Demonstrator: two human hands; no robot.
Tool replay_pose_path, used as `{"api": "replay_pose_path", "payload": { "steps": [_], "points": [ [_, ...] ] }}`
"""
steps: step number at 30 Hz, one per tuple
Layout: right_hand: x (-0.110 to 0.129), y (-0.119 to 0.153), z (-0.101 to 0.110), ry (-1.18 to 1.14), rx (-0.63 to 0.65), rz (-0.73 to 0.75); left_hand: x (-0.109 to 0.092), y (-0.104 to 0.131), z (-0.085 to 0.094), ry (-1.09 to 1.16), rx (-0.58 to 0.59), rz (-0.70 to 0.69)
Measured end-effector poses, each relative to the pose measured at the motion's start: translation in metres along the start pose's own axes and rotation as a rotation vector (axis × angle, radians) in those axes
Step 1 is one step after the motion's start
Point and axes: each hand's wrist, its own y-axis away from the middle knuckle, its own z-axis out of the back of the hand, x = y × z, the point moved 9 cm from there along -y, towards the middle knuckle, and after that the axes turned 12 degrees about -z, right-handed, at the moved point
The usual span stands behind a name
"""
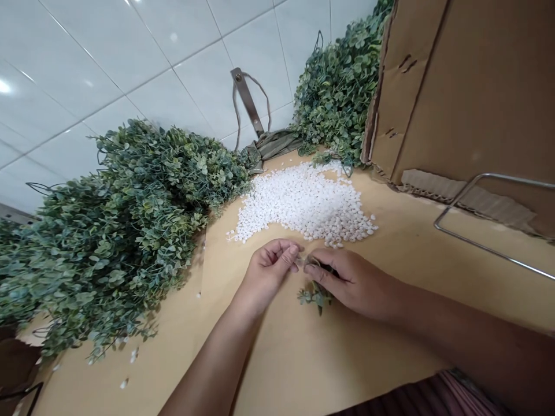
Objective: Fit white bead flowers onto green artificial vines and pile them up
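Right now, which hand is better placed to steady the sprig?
Probably the right hand: it holds the sprig. The left hand pinches beside it; whether it holds anything is unclear.

A smooth tan worktop [286, 364] carries a broad heap of small, rounded white pieces [303, 202] beside a long bank of dense green, small-leaved foliage [151, 214]. A second leafy green clump [340, 86] stands behind, next to a brown cardboard box [481, 104]; stray white pieces [124, 383] dot the lower left.
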Motion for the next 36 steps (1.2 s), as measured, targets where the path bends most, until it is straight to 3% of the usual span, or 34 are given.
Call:
{"api": "replay_pose_path", "payload": {
  "steps": [5,9,12,15,19,24,29,36],
  "points": [
    [0.001,-0.001,0.003,0.016,-0.058,-0.007,-0.003,-0.032,0.027,-0.515,-0.140,-0.178],
    [-0.006,-0.005,0.003,-0.006,-0.052,-0.049,-0.008,-0.053,0.020,-0.974,-0.059,-0.258],
    [-0.012,-0.008,0.006,-0.043,-0.093,-0.075,-0.007,-0.059,0.015,-1.094,-0.012,-0.278],
    [-0.016,-0.010,0.006,-0.102,-0.111,-0.086,-0.003,-0.058,0.025,-0.912,-0.083,-0.231],
    [-0.017,-0.010,0.008,-0.208,-0.130,-0.080,0.006,-0.044,0.035,-0.340,-0.176,-0.095],
    [-0.017,-0.010,0.008,-0.256,-0.129,-0.045,0.008,-0.007,0.012,0.136,-0.079,0.083],
    [-0.016,-0.009,0.008,-0.273,-0.121,-0.028,0.018,0.015,0.001,0.318,-0.066,0.190],
    [-0.017,-0.010,0.011,-0.246,-0.182,-0.092,0.021,0.008,0.006,0.287,-0.094,0.154]
  ]
}}
